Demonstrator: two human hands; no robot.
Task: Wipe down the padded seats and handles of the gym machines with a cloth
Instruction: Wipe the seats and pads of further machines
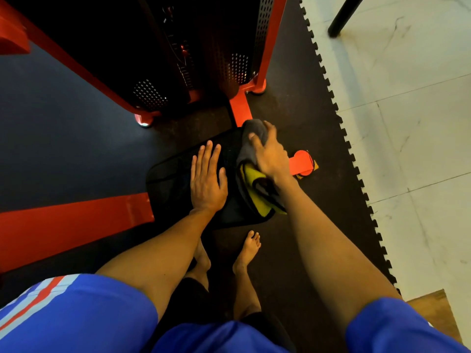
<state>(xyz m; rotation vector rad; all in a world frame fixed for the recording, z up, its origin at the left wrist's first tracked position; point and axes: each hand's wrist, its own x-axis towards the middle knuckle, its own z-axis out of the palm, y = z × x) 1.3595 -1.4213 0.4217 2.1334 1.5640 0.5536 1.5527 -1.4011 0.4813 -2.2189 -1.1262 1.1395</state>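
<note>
A black padded seat [173,179] of a red-framed gym machine lies low in the middle of the view. My left hand [207,180] rests flat on the pad, fingers straight and together. My right hand [270,155] grips a grey cloth with a yellow side [251,149] and holds it against the seat's right edge. The cloth bunches under my palm and hangs down past the pad's right side, where the yellow face shows.
The machine's perforated black weight-stack housing [219,59] and red uprights [270,47] stand just behind the seat. A red frame beam [71,222] runs at the left. My bare feet [248,250] stand on black rubber matting [305,212]; white tile floor [407,123] lies right.
</note>
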